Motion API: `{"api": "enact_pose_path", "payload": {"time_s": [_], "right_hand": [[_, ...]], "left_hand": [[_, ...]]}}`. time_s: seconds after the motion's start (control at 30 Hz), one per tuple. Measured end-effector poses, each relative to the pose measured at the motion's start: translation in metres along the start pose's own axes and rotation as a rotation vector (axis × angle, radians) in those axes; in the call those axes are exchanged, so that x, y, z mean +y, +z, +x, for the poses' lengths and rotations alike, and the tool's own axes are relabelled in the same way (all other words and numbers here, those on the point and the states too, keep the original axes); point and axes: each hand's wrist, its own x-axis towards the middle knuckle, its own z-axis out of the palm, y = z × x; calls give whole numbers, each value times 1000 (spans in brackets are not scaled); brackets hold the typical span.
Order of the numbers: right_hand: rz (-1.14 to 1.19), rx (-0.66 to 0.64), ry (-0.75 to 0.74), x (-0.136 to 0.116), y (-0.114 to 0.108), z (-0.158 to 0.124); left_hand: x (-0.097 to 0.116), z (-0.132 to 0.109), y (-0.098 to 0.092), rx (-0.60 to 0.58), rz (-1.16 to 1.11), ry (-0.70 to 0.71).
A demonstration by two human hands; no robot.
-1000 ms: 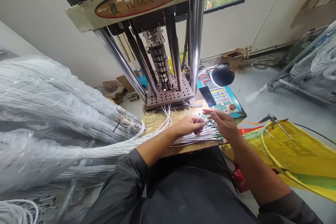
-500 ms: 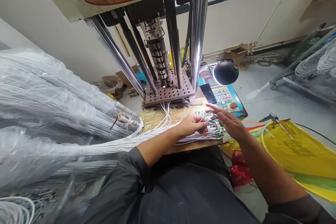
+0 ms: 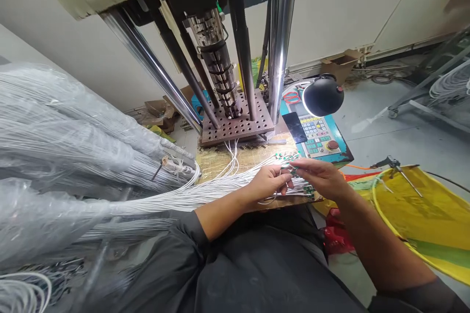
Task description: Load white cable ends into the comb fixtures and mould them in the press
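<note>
Look low over the table (image 3: pixel 215 162). See the left hand (image 3: pixel 270 182) with fingers pinched on a thin white cable (image 3: pixel 285 168), just beside its green end (image 3: pixel 293 171). See the right hand (image 3: pixel 325 178) with fingers drawn together at that end; cannot tell if gripping or just touching. To do this well, best hold tight near the tip, use soft fingertips and not tug. Under both hands, find a big bundle of white cables (image 3: pixel 205 196) on the table. To the right, find a yellow bag (image 3: pixel 436 210) with an air gun (image 3: pixel 388 162) by its top edge; hard to see inside. To the left, find clear plastic wrap (image 3: pixel 66 129) stuffed with more long white cables. Far back, spot an open cardboard box (image 3: pixel 340 64); no way to tell the contents.
</note>
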Motion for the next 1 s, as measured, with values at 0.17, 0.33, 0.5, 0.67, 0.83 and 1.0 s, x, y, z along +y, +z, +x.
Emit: {"api": "enact_pose_path", "payload": {"time_s": [0.17,0.33,0.5,0.67,0.83,1.0], "right_hand": [[-22,34,-32,6,5,5],[36,-4,-83,6,4,7],[47,-124,-46,1,-3,9],[37,-126,-38,0,-3,11],[-79,-175,0,-14,-3,12],[-152,-332,92,-22,-14,14]], "left_hand": [[-12,-2,-1,114,-78,11],[-14,-4,0,166,-138,29],[-9,-7,1,195,-169,59],[-9,-11,3,230,-88,54],[-14,-15,6,264,-10,97],[-17,-19,7,286,132,197]]}}
